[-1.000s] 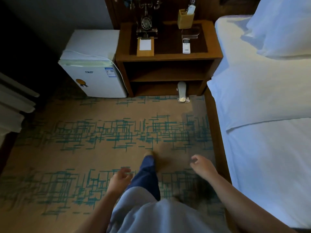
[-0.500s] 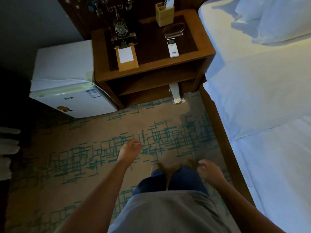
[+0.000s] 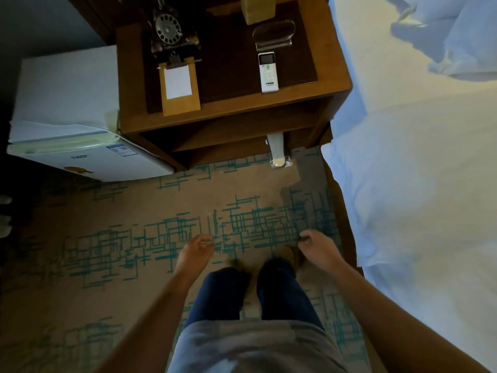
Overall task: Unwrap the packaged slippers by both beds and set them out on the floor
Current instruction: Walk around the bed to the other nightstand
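Nearest the nightstand [image 3: 234,109] foot, our left hand [image 3: 196,251] and right hand [image 3: 318,249] hang loosely curled, gripping nothing | wrapped slippers [image 3: 277,152] lean at its base beside the bed [image 3: 419,184] | risk: slick film could slip from our grasp | pen holder [image 3: 258,9] contents out of frame

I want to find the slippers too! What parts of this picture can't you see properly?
- Packaged slippers: head view, upper end hidden under the nightstand; wrapper details too small.
- Pen holder: top cut off by the frame edge.
- Shoes: blurred, partly hidden by legs.
- Fridge label: too small to read.
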`<state>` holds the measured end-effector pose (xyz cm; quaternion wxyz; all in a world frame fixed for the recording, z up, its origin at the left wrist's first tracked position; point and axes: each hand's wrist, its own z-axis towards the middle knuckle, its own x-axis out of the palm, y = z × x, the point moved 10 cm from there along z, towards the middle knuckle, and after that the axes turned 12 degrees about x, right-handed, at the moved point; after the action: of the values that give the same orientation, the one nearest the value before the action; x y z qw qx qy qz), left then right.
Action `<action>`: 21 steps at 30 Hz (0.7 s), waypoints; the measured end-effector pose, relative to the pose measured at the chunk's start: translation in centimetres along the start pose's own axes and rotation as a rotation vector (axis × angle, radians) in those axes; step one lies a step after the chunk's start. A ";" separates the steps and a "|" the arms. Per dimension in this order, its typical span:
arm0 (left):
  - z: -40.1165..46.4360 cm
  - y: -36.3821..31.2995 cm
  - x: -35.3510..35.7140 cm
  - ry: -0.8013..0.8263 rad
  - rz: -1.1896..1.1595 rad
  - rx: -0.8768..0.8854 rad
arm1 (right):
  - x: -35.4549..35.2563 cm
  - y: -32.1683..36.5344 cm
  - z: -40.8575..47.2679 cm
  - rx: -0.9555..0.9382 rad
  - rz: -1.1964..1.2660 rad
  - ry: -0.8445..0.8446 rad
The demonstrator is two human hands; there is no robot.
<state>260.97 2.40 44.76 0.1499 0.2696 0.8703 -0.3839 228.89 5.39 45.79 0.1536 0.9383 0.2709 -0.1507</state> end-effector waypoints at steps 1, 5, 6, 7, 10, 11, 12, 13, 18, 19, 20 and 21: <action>0.9 0.3 0.7 0.009 -0.010 -0.016 | -0.8 1.0 1.1 -0.015 -0.013 0.005; 5.3 -0.8 3.8 0.020 -0.049 -0.003 | -3.0 4.0 6.7 -0.038 -0.014 -0.004; 6.9 -1.0 4.6 0.027 -0.055 0.014 | -3.0 4.4 8.5 -0.033 -0.005 -0.007; 8.9 -1.1 5.6 0.034 -0.055 0.039 | -2.9 4.8 10.5 -0.031 0.004 -0.012; 15.7 -0.3 8.2 0.054 -0.054 0.055 | -1.5 5.2 17.2 -0.016 0.049 -0.015; 18.1 0.2 9.1 0.055 -0.045 0.065 | -0.8 5.2 19.5 -0.007 0.064 -0.011; 20.5 0.6 10.0 0.054 -0.037 0.076 | -0.1 5.1 21.7 0.002 0.075 -0.011; 22.9 1.0 10.9 0.052 -0.041 0.096 | 0.7 5.0 24.0 0.005 0.076 -0.014; 34.0 4.0 15.9 0.025 0.002 0.188 | 4.4 4.3 35.6 0.003 0.057 -0.043; 35.8 4.3 16.8 -0.001 -0.001 0.205 | 4.9 4.1 37.9 -0.005 0.060 -0.065; 37.6 4.9 17.9 -0.015 0.000 0.218 | 5.2 4.0 40.1 -0.017 0.061 -0.091; 39.4 5.8 19.1 -0.015 0.018 0.230 | 5.6 4.0 42.4 -0.035 0.051 -0.118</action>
<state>250.97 -17.12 6.41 0.1281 0.2902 0.8168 -0.4820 227.16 -10.98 6.13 0.1894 0.9315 0.2399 -0.1971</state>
